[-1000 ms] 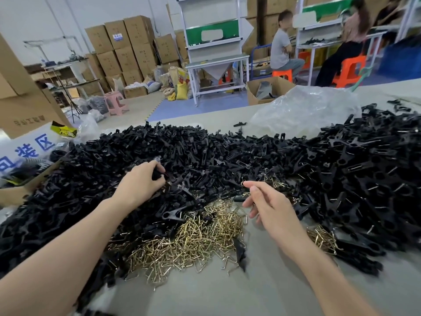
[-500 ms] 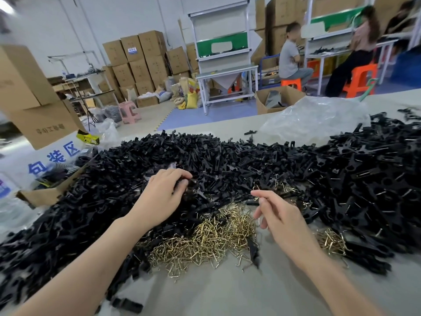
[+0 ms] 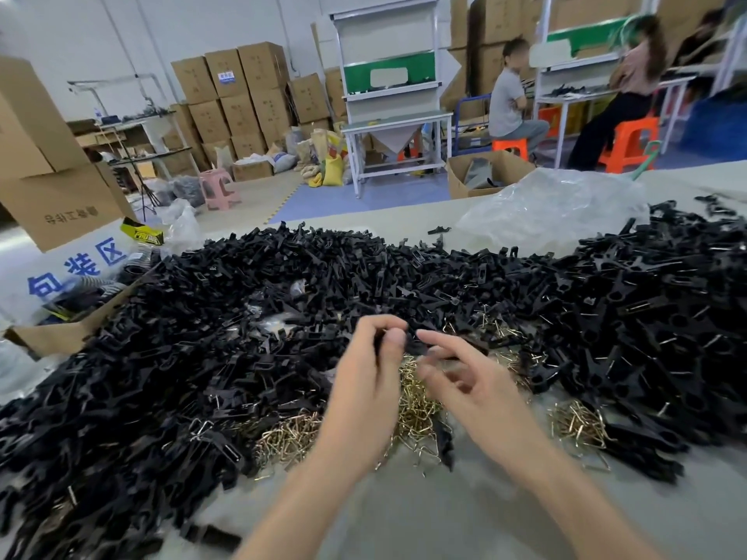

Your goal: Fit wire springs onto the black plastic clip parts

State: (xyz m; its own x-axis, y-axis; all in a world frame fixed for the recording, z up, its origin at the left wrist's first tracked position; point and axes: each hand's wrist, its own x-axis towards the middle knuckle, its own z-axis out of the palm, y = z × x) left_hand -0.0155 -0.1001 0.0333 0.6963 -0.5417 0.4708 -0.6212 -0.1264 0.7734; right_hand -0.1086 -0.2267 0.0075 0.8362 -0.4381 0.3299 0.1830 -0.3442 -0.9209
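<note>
Nearest the camera, two bare forearms reach forward over the grey surface (image 3: 404, 519). The left hand (image 3: 364, 381) has its fingers (image 3: 388, 323) curled, thumb and forefinger pinching one black clip part (image 3: 416, 346) held up just above the heaps. The right hand (image 3: 473, 383) sits close beside it, blurred; its fingers (image 3: 438, 337) are loosely spread, with the forefinger reaching to the clip part. Whether this hand has hold of a spring cannot be told.

Directly under and between the hands lies a tangle of brass-coloured wire springs (image 3: 416, 410), spreading left along the edge of the pile, and a smaller heap of springs (image 3: 578, 426) lies to the right. Behind them a broad pile of black clip parts (image 3: 202, 337) covers most of the surface from left to right.

At the left edge an open cardboard box (image 3: 60, 337) touches the pile. Beyond the pile on the right lies a crumpled clear plastic bag (image 3: 553, 208).

Farther off, on the floor, stand a pink stool (image 3: 216, 187), stacked brown cartons (image 3: 242, 95) and a white workbench (image 3: 392, 119) with a green panel. Two people sit on orange stools (image 3: 628, 139) at another bench.
</note>
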